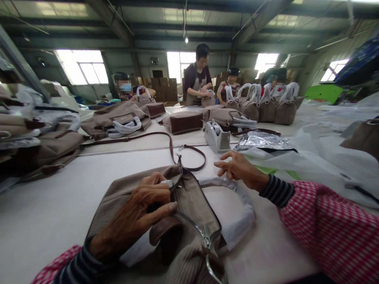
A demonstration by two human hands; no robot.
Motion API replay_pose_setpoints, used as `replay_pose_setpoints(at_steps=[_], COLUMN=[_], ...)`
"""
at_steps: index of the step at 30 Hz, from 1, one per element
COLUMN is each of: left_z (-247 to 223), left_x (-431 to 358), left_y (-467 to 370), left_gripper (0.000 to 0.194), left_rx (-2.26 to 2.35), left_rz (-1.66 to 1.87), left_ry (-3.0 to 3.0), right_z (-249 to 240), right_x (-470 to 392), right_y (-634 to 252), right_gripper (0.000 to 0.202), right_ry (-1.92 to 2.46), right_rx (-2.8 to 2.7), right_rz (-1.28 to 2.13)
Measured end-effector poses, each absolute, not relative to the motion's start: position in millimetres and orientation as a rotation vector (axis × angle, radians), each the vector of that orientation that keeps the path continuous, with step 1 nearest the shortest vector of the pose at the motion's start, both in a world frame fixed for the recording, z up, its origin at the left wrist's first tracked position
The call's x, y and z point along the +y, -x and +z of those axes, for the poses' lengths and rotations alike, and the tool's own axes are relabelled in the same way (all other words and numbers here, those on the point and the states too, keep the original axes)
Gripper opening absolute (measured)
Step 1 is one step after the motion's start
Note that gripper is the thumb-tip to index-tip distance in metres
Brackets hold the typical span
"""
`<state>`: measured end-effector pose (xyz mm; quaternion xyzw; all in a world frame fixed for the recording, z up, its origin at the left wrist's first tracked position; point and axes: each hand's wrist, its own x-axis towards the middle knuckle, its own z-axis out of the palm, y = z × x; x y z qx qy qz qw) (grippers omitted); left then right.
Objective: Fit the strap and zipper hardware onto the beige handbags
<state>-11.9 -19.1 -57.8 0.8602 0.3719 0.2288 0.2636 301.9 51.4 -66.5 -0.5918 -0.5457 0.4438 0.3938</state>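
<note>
- The left grip (142, 199) is a bare hand placed on the upper edge of the taupe ribbed cloth bag with dark brown trim (118, 192); its fingers are bent and the thumb lies along the opening, but I cannot tell whether they pinch the cloth.
- The right grip (237, 169), also bare, is in the air with its fingers spread apart, just beside the grey tape dispenser (222, 142).
- The bag lies on the white desk (44, 197) directly under the left grip, and its mouth is open to the right of this grip.
- Along the mouth, near the left thumb, there is the silver metal zip (192, 225).
- One curved handle wrapped in white material (245, 203) rests on the desk below the right grip; one brown handle, partly wrapped in white (166, 228), stands under the left thumb.
- Beyond the left grip, the long thin brown strap (148, 136) crosses the desk and makes a loop near the end of the bag.
- Farther from the right grip than the dispenser, several upright taupe bags with white-wrapped handles (266, 112) stand in a group.
- To the right of the dispenser lies the shiny silver plastic packet (262, 141).
</note>
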Motion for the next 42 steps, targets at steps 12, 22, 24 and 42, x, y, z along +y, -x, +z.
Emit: replay_pose_setpoints(at_steps=[12, 22, 24, 42], left_z=[-52.8, -48.4, -48.4, -55.8], left_x=[-20.8, -22.0, -21.6, -19.1], left_y=[7.2, 6.1, 5.7, 7.3], left_gripper=[0.046, 0.043, 0.042, 0.045], left_rx=[0.984, 1.052, 1.049, 1.106], left_rz=[0.667, 0.646, 0.643, 0.711], left_ry=[-2.339, -2.366, -2.363, -2.371], right_z=[-47.9, -50.1, -56.0, -84.6], right_x=[-19.1, 2.5, 19.4, 31.5], right_y=[-331.5, -261.2, -241.4, -192.3], right_gripper=[0.056, 0.019, 0.013, 0.016], right_ry=[1.359, 1.003, 0.978, 1.323], right_rx=[-1.376, -1.907, -2.070, -2.602], right_rz=[1.490, 1.397, 1.157, 0.193])
